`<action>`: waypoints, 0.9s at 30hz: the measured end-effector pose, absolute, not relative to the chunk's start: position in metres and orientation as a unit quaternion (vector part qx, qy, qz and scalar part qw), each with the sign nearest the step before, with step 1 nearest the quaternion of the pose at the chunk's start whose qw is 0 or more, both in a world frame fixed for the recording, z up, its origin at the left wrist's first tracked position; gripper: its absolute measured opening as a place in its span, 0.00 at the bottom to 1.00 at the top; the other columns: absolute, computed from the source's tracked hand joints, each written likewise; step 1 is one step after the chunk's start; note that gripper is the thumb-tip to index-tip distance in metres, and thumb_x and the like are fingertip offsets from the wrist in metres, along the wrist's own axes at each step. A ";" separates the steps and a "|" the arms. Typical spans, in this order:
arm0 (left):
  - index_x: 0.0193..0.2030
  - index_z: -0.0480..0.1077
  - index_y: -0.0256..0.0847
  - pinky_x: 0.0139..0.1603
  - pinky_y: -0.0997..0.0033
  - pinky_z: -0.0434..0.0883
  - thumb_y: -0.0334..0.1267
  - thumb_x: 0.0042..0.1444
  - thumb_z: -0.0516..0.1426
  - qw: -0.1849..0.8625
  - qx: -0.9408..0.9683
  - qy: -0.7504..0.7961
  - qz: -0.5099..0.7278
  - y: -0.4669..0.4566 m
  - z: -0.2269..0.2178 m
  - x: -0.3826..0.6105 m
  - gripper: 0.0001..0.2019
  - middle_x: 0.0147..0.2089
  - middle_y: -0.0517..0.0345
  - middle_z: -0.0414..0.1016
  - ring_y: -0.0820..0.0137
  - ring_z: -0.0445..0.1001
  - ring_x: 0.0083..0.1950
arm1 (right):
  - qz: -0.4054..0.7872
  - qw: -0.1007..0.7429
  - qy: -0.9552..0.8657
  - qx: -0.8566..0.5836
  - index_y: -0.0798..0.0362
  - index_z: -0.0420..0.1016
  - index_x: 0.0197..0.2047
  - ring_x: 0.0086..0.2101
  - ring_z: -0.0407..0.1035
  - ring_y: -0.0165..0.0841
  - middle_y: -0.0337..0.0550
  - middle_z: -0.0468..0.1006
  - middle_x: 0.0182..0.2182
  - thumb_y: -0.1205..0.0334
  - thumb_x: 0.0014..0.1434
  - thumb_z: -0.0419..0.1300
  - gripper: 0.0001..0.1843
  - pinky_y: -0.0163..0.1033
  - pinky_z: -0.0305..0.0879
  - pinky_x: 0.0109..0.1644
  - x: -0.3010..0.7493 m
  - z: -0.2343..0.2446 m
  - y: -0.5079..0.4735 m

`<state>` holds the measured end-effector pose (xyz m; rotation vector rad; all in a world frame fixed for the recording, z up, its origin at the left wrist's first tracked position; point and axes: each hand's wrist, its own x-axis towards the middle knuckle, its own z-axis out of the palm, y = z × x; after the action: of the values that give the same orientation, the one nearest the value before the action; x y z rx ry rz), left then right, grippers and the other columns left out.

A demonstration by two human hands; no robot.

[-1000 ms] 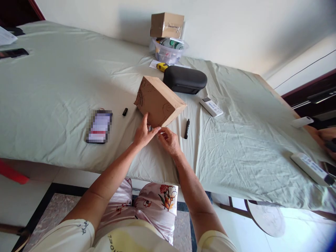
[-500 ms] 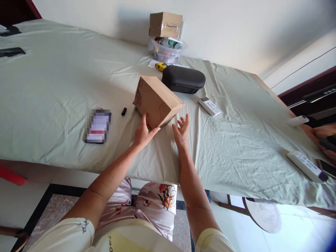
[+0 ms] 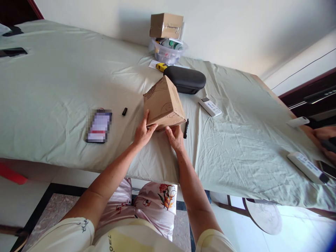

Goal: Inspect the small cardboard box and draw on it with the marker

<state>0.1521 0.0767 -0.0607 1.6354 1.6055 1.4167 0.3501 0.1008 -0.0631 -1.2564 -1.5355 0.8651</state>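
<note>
A brown cardboard box (image 3: 160, 103) with dark curly line drawings is held tilted above the cloth-covered table. My left hand (image 3: 143, 134) grips its near left corner, thumb along the lower edge and fingers on the side. Under the near right edge is my right hand (image 3: 175, 137), its thumb on the box and its other fingers partly hidden beneath. A black marker (image 3: 186, 128) without its cap lies just right of my right hand. The small black cap (image 3: 124, 111) rests on the cloth to the left of the box.
Left on the table (image 3: 65, 91) lies a phone (image 3: 99, 126). Behind the box sit a black case (image 3: 185, 79), a yellow tape measure (image 3: 161, 67) and a plastic basket (image 3: 168, 54) topped by another carton (image 3: 166, 25). A white device (image 3: 210, 106) lies right; another person's hand (image 3: 327, 136) shows at the right edge.
My right hand has moved left and taken hold of the box, which has turned and tipped between both hands. The black marker now shows beside my right hand.
</note>
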 end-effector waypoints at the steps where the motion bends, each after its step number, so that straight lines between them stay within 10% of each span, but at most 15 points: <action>1: 0.81 0.56 0.48 0.64 0.56 0.80 0.56 0.69 0.61 0.212 0.595 0.584 0.510 0.076 -0.059 0.152 0.39 0.73 0.45 0.75 0.53 0.79 0.68 | 0.350 0.471 -0.620 -0.520 0.50 0.71 0.61 0.36 0.81 0.43 0.49 0.85 0.38 0.23 0.59 0.62 0.43 0.55 0.81 0.46 0.350 -0.062 0.099; 9: 0.72 0.71 0.48 0.60 0.58 0.79 0.57 0.68 0.61 0.053 0.648 0.593 0.474 0.073 -0.051 0.147 0.30 0.55 0.45 0.84 0.56 0.82 0.55 | 0.224 0.600 -0.562 -0.523 0.46 0.56 0.78 0.61 0.73 0.49 0.59 0.72 0.65 0.33 0.65 0.59 0.47 0.61 0.73 0.63 0.364 -0.045 0.094; 13: 0.69 0.74 0.47 0.65 0.55 0.77 0.55 0.69 0.61 -0.003 0.651 0.573 0.498 0.072 -0.049 0.149 0.26 0.61 0.42 0.76 0.55 0.77 0.62 | 0.192 0.608 -0.597 -0.486 0.43 0.61 0.75 0.68 0.67 0.51 0.57 0.67 0.71 0.31 0.65 0.59 0.43 0.64 0.66 0.70 0.360 -0.045 0.090; 27: 0.58 0.70 0.44 0.72 0.46 0.69 0.68 0.61 0.63 0.049 0.612 0.560 0.556 0.067 -0.046 0.157 0.32 0.68 0.37 0.67 0.48 0.68 0.72 | 0.244 0.508 -0.604 -0.564 0.47 0.66 0.58 0.48 0.75 0.44 0.50 0.76 0.49 0.29 0.59 0.65 0.37 0.58 0.76 0.57 0.337 -0.049 0.080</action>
<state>0.1571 0.0666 -0.0461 1.8652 1.7051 1.6953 0.3365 0.0796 -0.0487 -1.3592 -1.4550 0.5873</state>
